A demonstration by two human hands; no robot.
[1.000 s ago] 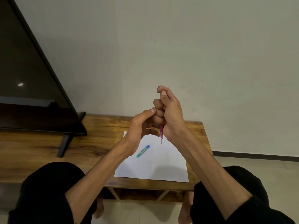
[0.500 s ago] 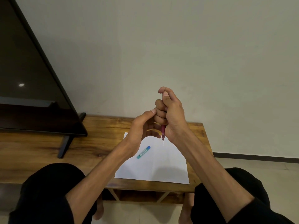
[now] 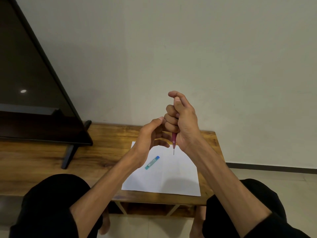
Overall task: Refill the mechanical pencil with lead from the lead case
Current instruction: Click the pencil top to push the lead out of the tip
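Observation:
My right hand is closed in a fist around a pink mechanical pencil, held upright with its tip pointing down and a thin lead sticking out; the thumb rests on the top end. My left hand hovers just left of the pencil, fingers loosely curled and apart, holding nothing I can see. A teal and blue lead case lies flat on a white sheet of paper, below and between my hands.
The paper lies on a low wooden table against a pale wall. A large black television on a stand occupies the table's left part. My knees in black cloth sit at the table's near edge.
Both hands have dropped very slightly and the pencil's lead tip looks a little longer. The lead case has stayed put.

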